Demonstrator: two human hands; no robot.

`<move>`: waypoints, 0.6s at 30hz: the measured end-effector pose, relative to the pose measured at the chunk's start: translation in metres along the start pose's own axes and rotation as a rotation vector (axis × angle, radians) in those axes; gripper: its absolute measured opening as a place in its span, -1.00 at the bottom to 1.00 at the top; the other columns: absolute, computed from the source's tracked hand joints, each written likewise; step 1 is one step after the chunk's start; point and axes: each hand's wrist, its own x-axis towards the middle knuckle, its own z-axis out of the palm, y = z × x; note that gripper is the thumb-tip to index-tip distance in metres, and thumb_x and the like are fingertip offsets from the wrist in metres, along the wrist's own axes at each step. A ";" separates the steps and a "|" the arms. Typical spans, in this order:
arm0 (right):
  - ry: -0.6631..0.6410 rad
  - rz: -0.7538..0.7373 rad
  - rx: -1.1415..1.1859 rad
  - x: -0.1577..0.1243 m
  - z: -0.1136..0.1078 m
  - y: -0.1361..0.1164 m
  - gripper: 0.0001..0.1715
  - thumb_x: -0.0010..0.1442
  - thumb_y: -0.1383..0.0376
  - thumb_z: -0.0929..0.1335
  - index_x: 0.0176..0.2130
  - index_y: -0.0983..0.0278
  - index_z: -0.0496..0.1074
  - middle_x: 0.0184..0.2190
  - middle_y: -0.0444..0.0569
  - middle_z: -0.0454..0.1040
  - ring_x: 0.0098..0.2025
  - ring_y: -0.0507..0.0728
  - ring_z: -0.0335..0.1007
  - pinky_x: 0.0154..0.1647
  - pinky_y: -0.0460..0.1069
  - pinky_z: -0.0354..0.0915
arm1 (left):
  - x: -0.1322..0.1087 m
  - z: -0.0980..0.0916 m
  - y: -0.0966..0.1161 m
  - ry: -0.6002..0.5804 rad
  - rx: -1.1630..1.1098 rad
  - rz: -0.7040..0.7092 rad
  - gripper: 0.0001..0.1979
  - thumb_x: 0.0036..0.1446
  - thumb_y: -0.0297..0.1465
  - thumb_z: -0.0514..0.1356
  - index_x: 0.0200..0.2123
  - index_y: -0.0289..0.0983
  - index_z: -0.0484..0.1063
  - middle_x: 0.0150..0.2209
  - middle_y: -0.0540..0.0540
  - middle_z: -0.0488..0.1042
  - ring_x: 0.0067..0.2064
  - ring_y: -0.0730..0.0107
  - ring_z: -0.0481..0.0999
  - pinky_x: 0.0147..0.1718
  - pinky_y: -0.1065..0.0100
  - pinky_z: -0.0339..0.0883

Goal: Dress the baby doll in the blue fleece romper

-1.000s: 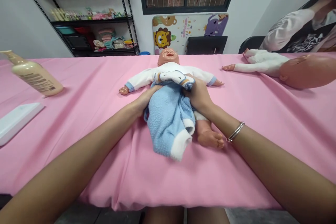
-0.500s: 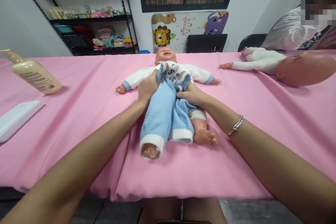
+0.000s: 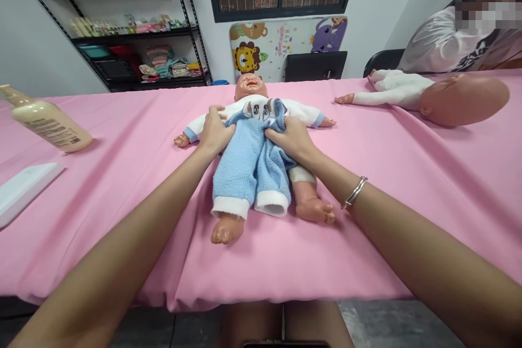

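Note:
A baby doll (image 3: 249, 87) in a white top with blue cuffs lies on its back, head away from me. Light blue fleece trousers (image 3: 238, 160) with white cuffs cover its leg on my left, and that foot sticks out of the cuff. The other trouser leg lies flat, while the doll's leg on my right (image 3: 312, 201) is bare beside it. My left hand (image 3: 216, 129) is closed on the waist edge of the trousers at the doll's side. With thumb and fingers, my right hand (image 3: 294, 138) grips the opposite side of the waist.
On the pink cloth (image 3: 134, 185) at left stand a pump bottle (image 3: 53, 125) and a white flat box (image 3: 28, 187). A second doll (image 3: 460, 98) lies at the far right, near a seated person (image 3: 436, 41). Behind are shelves (image 3: 134, 38) and a black screen (image 3: 316, 67).
The trousers have moved up the doll's leg on my left, and its foot now shows fully beyond the cuff. My left hand has shifted outward, spreading the waist edge.

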 end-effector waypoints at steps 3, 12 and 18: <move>-0.056 0.013 0.079 0.000 -0.013 -0.012 -0.86 -0.01 0.28 0.36 -0.46 0.31 0.33 -0.45 -0.04 0.43 -0.33 0.18 0.37 -0.22 0.06 0.32 | -0.015 -0.009 0.042 0.067 -0.193 0.220 -0.47 0.04 -0.37 0.28 0.09 -0.21 0.25 0.16 -0.22 0.29 0.19 0.10 0.26 0.09 0.22 0.18; -0.446 0.014 0.328 -0.014 -0.086 -0.029 -0.67 -0.10 0.15 0.54 -0.37 0.28 0.49 -0.44 -0.09 0.44 -0.38 0.10 0.35 -0.39 -0.04 0.28 | -0.030 -0.001 0.059 -0.213 -0.023 0.546 -0.60 -0.01 -0.29 0.35 -0.09 -0.24 0.40 0.00 -0.19 0.41 0.15 -0.06 0.27 0.15 0.08 0.10; -0.128 0.288 0.287 -0.007 -0.068 0.022 -0.55 0.06 0.01 0.45 -0.56 0.31 0.41 -0.57 -0.04 0.37 -0.54 0.03 0.25 -0.53 -0.04 0.21 | -0.038 0.006 0.039 -0.147 0.156 0.793 -0.84 0.11 -0.52 0.06 -0.28 -0.21 0.38 -0.11 -0.17 0.44 0.00 0.08 0.34 0.08 0.06 0.14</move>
